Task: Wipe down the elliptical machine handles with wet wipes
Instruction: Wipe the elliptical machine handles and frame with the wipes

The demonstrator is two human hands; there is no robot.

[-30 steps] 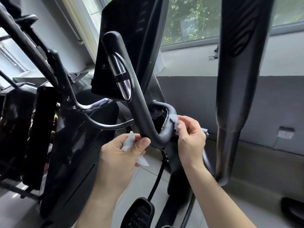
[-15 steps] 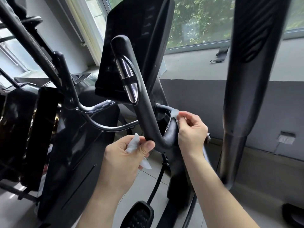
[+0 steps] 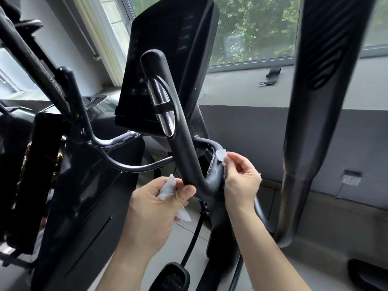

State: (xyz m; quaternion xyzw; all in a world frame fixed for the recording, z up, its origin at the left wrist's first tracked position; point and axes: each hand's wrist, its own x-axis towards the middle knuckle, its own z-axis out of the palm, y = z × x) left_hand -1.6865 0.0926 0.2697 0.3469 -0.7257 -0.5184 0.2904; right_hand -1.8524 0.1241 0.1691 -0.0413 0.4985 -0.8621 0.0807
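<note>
A black curved fixed handle (image 3: pixel 184 148) with a chrome pulse sensor (image 3: pixel 161 106) rises in the middle, below the dark console (image 3: pixel 170 49). My left hand (image 3: pixel 155 204) holds a crumpled white wet wipe (image 3: pixel 167 189) at the bottom bend of the handle, thumb against the bar. My right hand (image 3: pixel 239 177) pinches a second small wipe (image 3: pixel 221 154) against the upper right side of the handle's bend, where the surface looks wet.
A thick black moving arm (image 3: pixel 315 122) stands at the right, close to my right forearm. Another black handle (image 3: pixel 71 97) and machine body lie at the left. A pedal (image 3: pixel 170 276) sits below. Window (image 3: pixel 258 28), ledge and grey wall are behind.
My right hand with its wipe has slid up along the right side of the handle's bend. The left hand stays at the bottom bend. The camera has tilted slightly.
</note>
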